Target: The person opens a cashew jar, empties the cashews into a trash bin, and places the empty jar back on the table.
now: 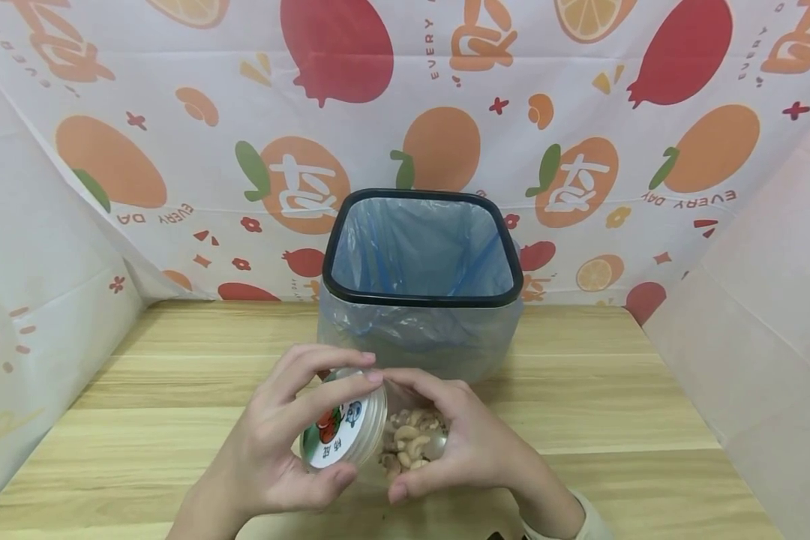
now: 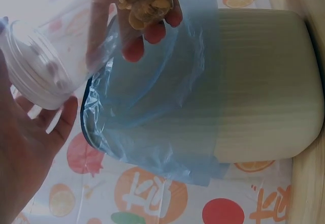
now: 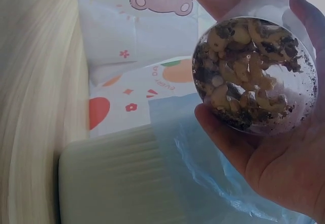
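Observation:
My left hand [image 1: 266, 442] grips a clear ridged lid [image 1: 371, 431] with a picture label, fingers and thumb around its edge. With my right hand [image 1: 479, 439] I hold a clear jar [image 3: 297, 84] on its side, tilted, with its mouth end toward the lid. Cashews [image 1: 412, 442] and dark bits lie inside, gathered toward the jar's bottom, as the right wrist view shows. Lid and jar are close together, just in front of the bin [image 1: 421, 345]; in the left wrist view the lid overlaps the jar's mouth end.
The bin's black rim [image 1: 421, 301] faces up, and a blue bag [image 1: 418, 240] lines it. It stands on a wood-grain table [image 1: 209, 375] against a fruit-printed cloth [image 1: 371, 150]. Pale sheets enclose both sides.

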Demonstrator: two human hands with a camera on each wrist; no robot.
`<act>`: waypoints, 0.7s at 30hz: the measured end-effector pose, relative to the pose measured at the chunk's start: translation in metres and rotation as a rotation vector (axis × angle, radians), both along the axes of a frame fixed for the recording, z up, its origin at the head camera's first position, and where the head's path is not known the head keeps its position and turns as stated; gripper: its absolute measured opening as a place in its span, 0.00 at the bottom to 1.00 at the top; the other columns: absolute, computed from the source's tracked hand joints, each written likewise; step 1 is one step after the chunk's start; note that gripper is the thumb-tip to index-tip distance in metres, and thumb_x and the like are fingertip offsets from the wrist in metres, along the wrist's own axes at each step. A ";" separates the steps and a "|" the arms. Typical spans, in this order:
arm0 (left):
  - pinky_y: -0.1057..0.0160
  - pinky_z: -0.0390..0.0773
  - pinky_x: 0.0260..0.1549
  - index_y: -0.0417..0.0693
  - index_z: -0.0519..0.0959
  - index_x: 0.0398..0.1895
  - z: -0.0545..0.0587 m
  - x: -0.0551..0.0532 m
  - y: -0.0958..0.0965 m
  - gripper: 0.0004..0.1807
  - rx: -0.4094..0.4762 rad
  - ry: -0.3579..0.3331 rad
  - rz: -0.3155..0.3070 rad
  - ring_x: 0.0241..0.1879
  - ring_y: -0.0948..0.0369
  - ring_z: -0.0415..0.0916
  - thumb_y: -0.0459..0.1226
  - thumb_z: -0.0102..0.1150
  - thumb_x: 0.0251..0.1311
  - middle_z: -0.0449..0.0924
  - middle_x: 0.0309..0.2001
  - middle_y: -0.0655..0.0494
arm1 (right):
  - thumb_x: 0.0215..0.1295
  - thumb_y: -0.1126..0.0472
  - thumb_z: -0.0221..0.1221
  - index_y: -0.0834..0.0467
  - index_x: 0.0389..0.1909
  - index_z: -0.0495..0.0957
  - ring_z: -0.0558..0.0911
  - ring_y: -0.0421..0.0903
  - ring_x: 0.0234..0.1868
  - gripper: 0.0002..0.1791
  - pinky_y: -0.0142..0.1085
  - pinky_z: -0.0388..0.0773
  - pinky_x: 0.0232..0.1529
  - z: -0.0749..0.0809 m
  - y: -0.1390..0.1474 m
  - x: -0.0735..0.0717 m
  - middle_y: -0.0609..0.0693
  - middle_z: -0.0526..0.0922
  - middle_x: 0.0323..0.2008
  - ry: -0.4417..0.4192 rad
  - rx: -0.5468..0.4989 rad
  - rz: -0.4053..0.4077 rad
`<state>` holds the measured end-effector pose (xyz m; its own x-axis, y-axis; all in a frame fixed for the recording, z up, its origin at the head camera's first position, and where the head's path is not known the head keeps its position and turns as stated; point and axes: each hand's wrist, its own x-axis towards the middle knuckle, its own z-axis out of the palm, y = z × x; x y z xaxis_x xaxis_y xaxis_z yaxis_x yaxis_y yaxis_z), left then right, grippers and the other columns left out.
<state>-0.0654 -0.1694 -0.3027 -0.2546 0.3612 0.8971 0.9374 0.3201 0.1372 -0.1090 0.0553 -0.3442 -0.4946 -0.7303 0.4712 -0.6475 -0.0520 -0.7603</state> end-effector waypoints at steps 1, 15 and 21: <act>0.65 0.72 0.41 0.41 0.81 0.54 0.000 0.000 0.000 0.28 0.003 -0.010 0.013 0.47 0.53 0.73 0.54 0.58 0.64 0.79 0.51 0.42 | 0.39 0.56 0.81 0.51 0.71 0.65 0.81 0.43 0.58 0.54 0.41 0.79 0.59 0.000 0.000 0.000 0.45 0.79 0.61 -0.001 0.001 -0.016; 0.68 0.70 0.45 0.43 0.80 0.56 -0.001 0.001 -0.002 0.30 -0.005 -0.103 0.097 0.49 0.54 0.72 0.56 0.59 0.62 0.78 0.53 0.44 | 0.40 0.53 0.81 0.42 0.72 0.64 0.79 0.43 0.61 0.55 0.40 0.77 0.61 0.000 -0.004 0.003 0.40 0.76 0.65 -0.028 0.028 -0.129; 0.64 0.71 0.52 0.41 0.78 0.58 0.001 0.003 -0.002 0.33 -0.047 -0.085 0.011 0.53 0.52 0.71 0.57 0.58 0.62 0.76 0.55 0.42 | 0.39 0.63 0.80 0.47 0.71 0.65 0.79 0.45 0.61 0.54 0.41 0.75 0.63 0.000 0.001 0.000 0.44 0.78 0.63 -0.117 0.008 0.026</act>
